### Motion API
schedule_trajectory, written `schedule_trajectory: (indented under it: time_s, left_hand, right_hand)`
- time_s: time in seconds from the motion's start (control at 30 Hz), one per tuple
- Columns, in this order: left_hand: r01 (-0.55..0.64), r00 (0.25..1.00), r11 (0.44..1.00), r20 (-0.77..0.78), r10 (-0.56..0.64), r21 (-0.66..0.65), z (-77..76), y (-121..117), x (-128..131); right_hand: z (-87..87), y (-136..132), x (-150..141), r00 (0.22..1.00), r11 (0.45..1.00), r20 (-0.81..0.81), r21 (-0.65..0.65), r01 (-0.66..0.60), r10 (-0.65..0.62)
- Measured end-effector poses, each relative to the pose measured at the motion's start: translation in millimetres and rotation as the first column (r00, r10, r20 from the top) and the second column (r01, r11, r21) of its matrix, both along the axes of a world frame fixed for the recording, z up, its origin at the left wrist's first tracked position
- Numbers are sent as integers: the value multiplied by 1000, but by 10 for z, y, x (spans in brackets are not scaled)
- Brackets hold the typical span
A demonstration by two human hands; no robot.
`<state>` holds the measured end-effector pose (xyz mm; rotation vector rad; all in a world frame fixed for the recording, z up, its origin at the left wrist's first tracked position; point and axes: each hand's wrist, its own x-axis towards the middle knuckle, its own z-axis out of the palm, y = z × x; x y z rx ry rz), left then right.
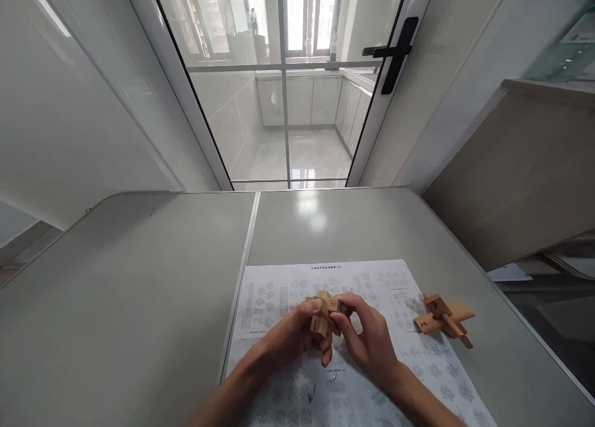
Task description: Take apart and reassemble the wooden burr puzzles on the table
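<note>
Paper (353, 275) is lying beneath as your left hand (290, 331) is cradling the wooden block puzzle (323, 295), one stub (318, 326) jutting toward you; your right hand (374, 343) is pinching its numbered end (333, 305), which is pointing right.

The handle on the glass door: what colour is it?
The handle is black, seen best in the head view.

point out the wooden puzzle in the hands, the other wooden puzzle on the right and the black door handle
wooden puzzle in the hands (318, 326), head view, its lower block
other wooden puzzle (431, 323), head view, its numbered left piece
black door handle (396, 60), head view, its upright plate
</note>
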<state>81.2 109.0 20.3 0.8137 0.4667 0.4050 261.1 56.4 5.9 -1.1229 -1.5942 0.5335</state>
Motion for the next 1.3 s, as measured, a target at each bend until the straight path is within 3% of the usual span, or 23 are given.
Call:
schedule_trajectory:
  time_s: [0.23, 0.4, 0.6, 0.73, 0.83, 0.93, 1.13, 1.3]
  left_hand:
    - [-24, 1000, 1000, 9, 24, -10, -4, -8, 20]
    - [-48, 999, 999, 4, 48, 25, -41, 2, 20]
    - [-42, 994, 999, -103, 44, 27, 20, -7, 38]
    - [-125, 955, 985, -256, 153, 120, 68, -11, 47]
    - [-223, 927, 959, -266, 263, 173, 66, 0, 43]
    - [-309, 916, 941, -225, 333, 136, 53, 16, 46]
    - [-364, 905, 930, -217, 365, 47, 65, 34, 47]
    - [-502, 851, 865, -188, 491, -15, 61, 77, 24]
  right_hand:
    - [5, 31, -14, 998, 999, -62, -36, -6, 4]
    - [13, 47, 0, 996, 995, -53, -62, -79, 76]
    - [-37, 28, 53, 999, 996, 1, -81, -47, 47]
    - [-29, 32, 71, 999, 996, 12, -71, -44, 45]
    - [-44, 42, 70, 1000, 995, 6, -93, -27, 28]
    - [-84, 49, 63, 1000, 992, -26, -129, 1, -4]
    - [-135, 42, 78, 987, 971, -143, -236, 31, -66]
    - [-136, 62, 133, 955, 951, -249, -299, 82, -160]
